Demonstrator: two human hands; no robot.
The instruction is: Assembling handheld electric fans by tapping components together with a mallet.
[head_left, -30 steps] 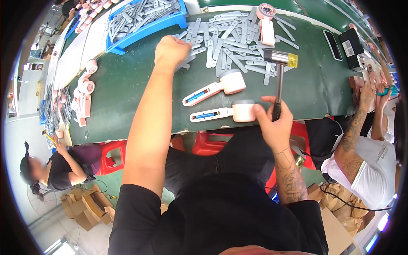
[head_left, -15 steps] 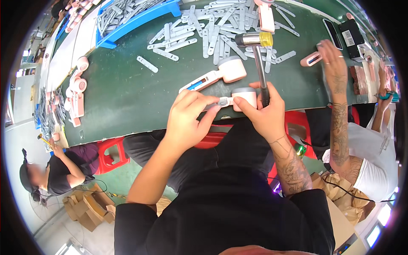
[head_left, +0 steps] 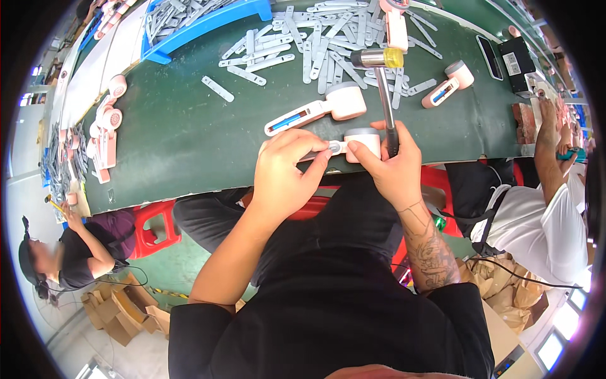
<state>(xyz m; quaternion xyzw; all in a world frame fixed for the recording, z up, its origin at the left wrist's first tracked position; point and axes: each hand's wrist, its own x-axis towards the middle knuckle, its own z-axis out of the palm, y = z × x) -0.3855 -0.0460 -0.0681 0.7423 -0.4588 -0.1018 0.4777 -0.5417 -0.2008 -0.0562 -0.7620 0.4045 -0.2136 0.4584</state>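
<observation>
Close to the table's front edge, a pink handheld device (head_left: 362, 149) with a round, grey-topped head is between my hands. My right hand (head_left: 398, 158) is closed round its head, and also holds a mallet (head_left: 386, 95) with a yellow face, its head pointing away from me. My left hand (head_left: 287, 174) is closed, finger and thumb pinching a grey strip cover (head_left: 334, 147) at the device's handle; my fingers hide most of that handle. Just beyond lies a second pink device (head_left: 345, 102), its handle open with a blue part inside.
Grey strip covers (head_left: 322, 47) lie heaped at the far middle, near a blue bin (head_left: 208, 26) of more. Another open pink device (head_left: 447, 85), a phone (head_left: 489, 57) and a black box (head_left: 521, 63) are at right. Co-workers sit either side; pink devices (head_left: 108, 136) lie at left.
The co-worker at right has put down the pink device and drawn that arm back toward the right. My hands hold nearly the same pose; the view has shifted slightly.
</observation>
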